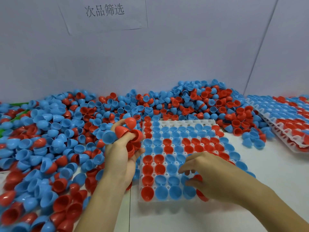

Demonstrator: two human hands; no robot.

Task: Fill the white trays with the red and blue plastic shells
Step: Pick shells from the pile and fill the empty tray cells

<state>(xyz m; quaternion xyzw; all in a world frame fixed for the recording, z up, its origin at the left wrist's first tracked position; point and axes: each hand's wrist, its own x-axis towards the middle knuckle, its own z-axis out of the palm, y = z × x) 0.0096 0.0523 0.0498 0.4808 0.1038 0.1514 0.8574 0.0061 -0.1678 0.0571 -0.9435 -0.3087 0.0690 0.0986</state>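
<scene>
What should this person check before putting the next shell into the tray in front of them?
1. Shells ready in left hand: ok, it grips a bunch of red and blue shells.
2. Empty pockets left in the white tray: ok, the far row is bare.
3. Right hand free: cannot tell, its fingers curl over the tray, a red shell beside them.
4. Placed shells sit open side up: ok.
5. Supply: ok, a loose pile lies to the left.
</scene>
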